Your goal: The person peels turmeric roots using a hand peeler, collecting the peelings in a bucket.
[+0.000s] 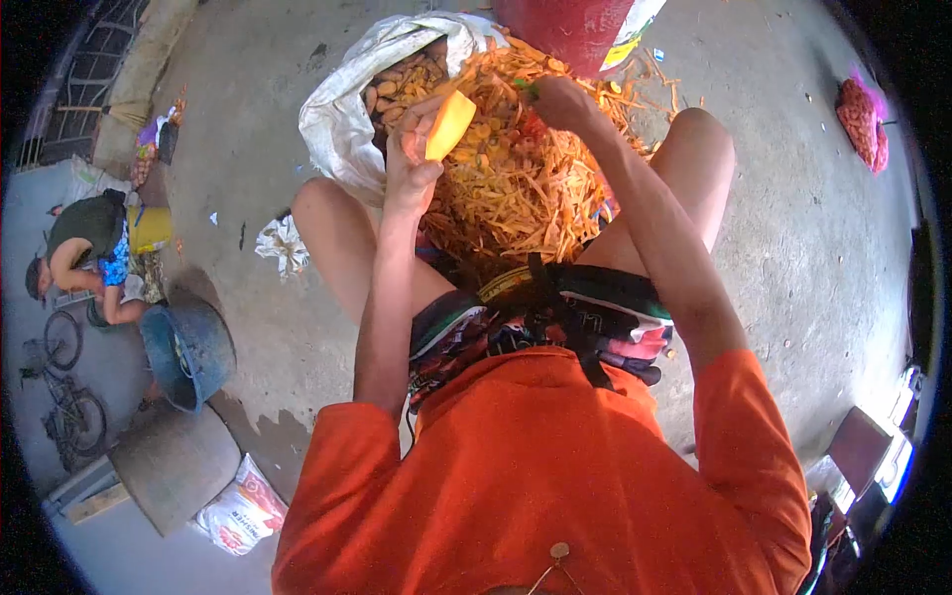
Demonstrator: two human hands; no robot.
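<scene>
In my left hand (414, 164) is a yellow-orange peeled piece (451, 126), held upright over the pile. My right hand (561, 103) is closed above the pile's upper right, with a small green thing (529, 91) at its fingers; the rest of what it grips is hidden. Between my legs lies a big heap of orange peelings (516, 203). A white sack (337, 119) stands open left of the heap, with brown-orange roots (392, 91) in its mouth.
A red tub (565, 30) stands beyond the heap. At far right lies a red net bag (861, 124). To the left are a crouching person (89, 233), a blue-grey tub (188, 352), a bicycle (71, 407), a white-and-red sack (241, 511) and crumpled white plastic (283, 246).
</scene>
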